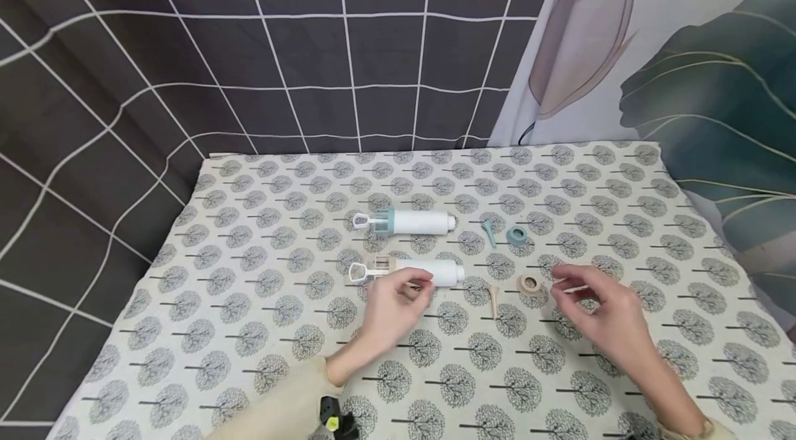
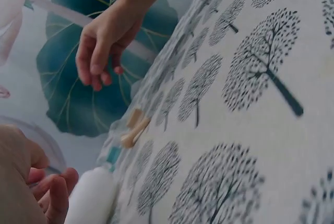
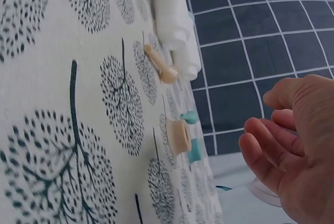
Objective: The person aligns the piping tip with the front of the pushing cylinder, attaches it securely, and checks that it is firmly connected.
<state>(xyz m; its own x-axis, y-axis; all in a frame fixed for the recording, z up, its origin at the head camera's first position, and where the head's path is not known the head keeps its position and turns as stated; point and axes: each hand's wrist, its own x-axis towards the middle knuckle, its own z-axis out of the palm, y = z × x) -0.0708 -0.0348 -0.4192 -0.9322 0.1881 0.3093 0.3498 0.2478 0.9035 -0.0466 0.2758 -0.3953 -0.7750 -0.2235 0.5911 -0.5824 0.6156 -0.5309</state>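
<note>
My left hand [image 1: 398,305] hovers over a white plunger tube with a beige collar [image 1: 444,273], its fingers loosely curled around nothing and overlapping the tube in the head view. Behind it lies a matching white tube with a teal collar [image 1: 419,222]. Both have a looped pull handle at the left end. My right hand [image 1: 606,312] is held in the air beside a beige ring [image 1: 531,293], fingers loosely bent and holding nothing. Between the hands lies a thin beige funnel-shaped piece [image 1: 494,302]. In the right wrist view, the beige ring [image 3: 177,136] stays apart from the right fingers.
A teal ring [image 1: 516,243] and a thin teal piece [image 1: 490,234] lie behind the beige ones. A tree-print cloth [image 1: 249,302] covers the table. Beyond its far edge hang a dark checked curtain [image 1: 311,53] and a leaf-print curtain [image 1: 734,101].
</note>
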